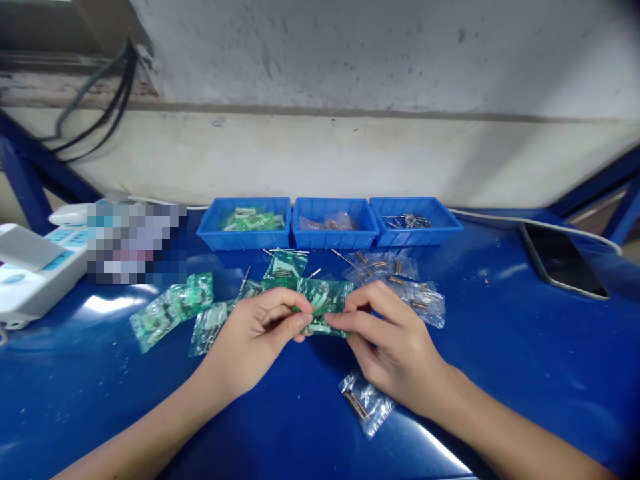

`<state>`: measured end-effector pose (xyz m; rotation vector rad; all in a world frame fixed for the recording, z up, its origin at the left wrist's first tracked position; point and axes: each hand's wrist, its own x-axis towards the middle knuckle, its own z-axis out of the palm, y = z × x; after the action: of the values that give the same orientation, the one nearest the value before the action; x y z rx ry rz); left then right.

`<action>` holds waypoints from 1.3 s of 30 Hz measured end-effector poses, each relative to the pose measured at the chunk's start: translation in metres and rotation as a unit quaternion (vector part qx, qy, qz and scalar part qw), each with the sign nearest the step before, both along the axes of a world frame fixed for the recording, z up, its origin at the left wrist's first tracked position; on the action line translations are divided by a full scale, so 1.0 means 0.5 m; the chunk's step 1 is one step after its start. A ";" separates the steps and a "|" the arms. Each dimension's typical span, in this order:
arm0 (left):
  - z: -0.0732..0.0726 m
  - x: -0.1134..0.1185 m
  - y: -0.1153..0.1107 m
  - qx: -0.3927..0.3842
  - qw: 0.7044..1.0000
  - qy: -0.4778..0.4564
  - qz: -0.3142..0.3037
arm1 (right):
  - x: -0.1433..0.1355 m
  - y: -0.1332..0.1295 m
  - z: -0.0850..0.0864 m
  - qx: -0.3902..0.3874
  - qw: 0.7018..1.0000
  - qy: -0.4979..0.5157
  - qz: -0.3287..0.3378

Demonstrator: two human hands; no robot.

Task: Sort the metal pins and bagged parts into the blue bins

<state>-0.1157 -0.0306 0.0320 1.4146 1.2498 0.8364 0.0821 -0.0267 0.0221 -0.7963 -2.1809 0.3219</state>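
Observation:
A small green plastic bag [325, 293] with pale pieces inside is held up between both hands. My left hand [265, 333] pinches its left edge between thumb and fingers. On the opposite side, my right hand [390, 337] has its fingertips closed on the bag. Below my right hand lies a clear bag [367, 403] with copper-coloured pins. More green bags [173, 310] rest to the left of my left hand, and another green bag [285, 265] lies just behind. Several clear bags [425, 303] with copper-coloured pins are spread beyond my right hand.
Three blue bins stand along the wall: the left bin [245, 241] with green bags, the middle bin [335, 240] with clear bags, the right bin [417, 238] with loose metal rivets. A phone [565, 260] lies right; a white power strip [37, 287] sits left. Loose rivets [340, 256] lie before the bins.

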 end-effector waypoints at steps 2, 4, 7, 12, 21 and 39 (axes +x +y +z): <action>0.003 0.000 0.000 0.008 1.000 0.004 0.015 | -0.001 -0.002 0.004 -0.035 0.999 0.021 -0.008; 0.004 0.000 0.001 0.019 0.999 0.008 0.029 | -0.002 -0.002 0.010 -0.106 0.993 0.045 -0.016; 0.002 -0.001 0.002 0.031 0.998 0.026 0.043 | -0.002 0.001 0.019 -0.251 0.963 0.098 0.008; -0.009 0.001 -0.006 0.156 0.984 0.080 0.028 | -0.014 0.007 0.024 -0.393 0.885 0.249 -0.013; 0.000 0.021 -0.016 0.118 0.990 0.076 0.024 | -0.028 -0.009 0.011 -0.363 0.897 0.245 -0.056; -0.013 0.004 -0.001 -0.140 0.960 -0.244 -0.014 | -0.007 -0.014 0.011 0.029 0.996 0.073 -0.039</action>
<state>-0.1135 -0.0312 0.0254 0.9223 0.9200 0.8842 0.0786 -0.0336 0.0275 -0.7995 -2.0085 0.2677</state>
